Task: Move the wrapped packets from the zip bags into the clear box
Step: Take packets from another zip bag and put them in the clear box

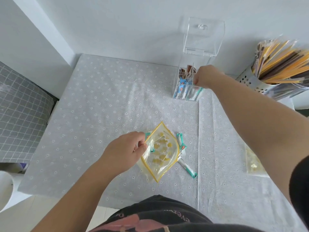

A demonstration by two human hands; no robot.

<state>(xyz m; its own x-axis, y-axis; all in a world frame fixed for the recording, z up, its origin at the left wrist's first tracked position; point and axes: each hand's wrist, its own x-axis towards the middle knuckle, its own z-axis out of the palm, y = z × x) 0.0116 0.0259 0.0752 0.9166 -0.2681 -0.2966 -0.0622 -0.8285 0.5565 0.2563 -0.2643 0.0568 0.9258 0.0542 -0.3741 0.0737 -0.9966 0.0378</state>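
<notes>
A clear zip bag (161,152) with a yellow edge and yellow star prints lies near the table's front. My left hand (126,150) pinches its left rim. Teal-and-white wrapped packets (187,166) lie loose beside and under the bag. The clear box (185,81), its lid (203,36) tipped up behind, stands at the back and holds several packets. My right hand (206,77) is over the box's right compartment with fingers closed downward; whether a packet is still in them is hidden.
A grey flower-print cloth (103,104) covers the table. A second zip bag (253,162) lies flat at the right, under my forearm. A perforated metal holder (255,84) full of long sachets stands at the back right. A white wall is behind.
</notes>
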